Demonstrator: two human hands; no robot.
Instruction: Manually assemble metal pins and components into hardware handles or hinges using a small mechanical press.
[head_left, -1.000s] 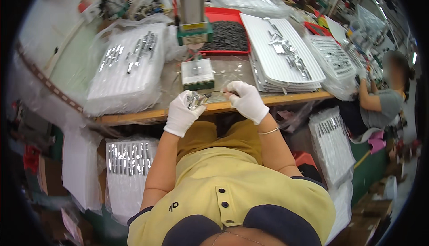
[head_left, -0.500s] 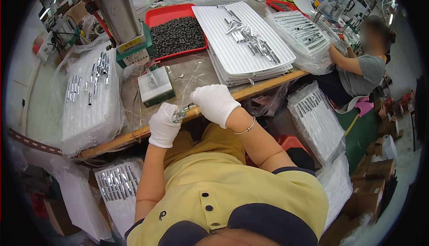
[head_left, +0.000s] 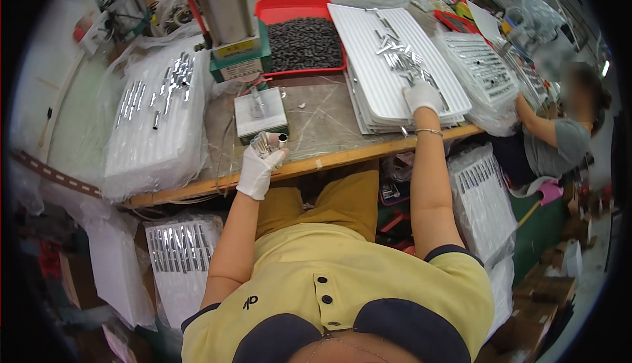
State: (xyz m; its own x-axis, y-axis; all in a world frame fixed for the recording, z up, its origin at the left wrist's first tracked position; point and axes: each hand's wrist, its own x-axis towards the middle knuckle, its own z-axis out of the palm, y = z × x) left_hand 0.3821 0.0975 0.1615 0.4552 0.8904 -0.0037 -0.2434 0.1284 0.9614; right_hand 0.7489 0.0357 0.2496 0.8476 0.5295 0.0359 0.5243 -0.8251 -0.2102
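Observation:
Several short shiny metal tubes [head_left: 265,143] are bunched in my left hand [head_left: 255,173], which is closed round them in a white glove near the table's front edge. One tube's dark open end faces up. My right hand [head_left: 423,96], gloved too, reaches over a white ridged tray [head_left: 444,73] at the right. Its fingertips are among the loose metal tubes [head_left: 403,56] lying there; whether they grip one cannot be made out. Just beyond my left hand stands the green press base [head_left: 262,112] with its light metal top plate.
A red tray [head_left: 299,4] of small black parts [head_left: 305,43] lies behind the press column [head_left: 224,4]. Plastic-wrapped tubes on white trays [head_left: 148,145] stand at the left. More wrapped trays [head_left: 484,66] lie at the right, beside a seated person [head_left: 566,142]. The wooden table edge [head_left: 329,160] runs before me.
My right hand has left my left hand and moved right and away, onto the white tray. The left hand stays near the table edge, its tubes now upright and more visible. The view has shifted.

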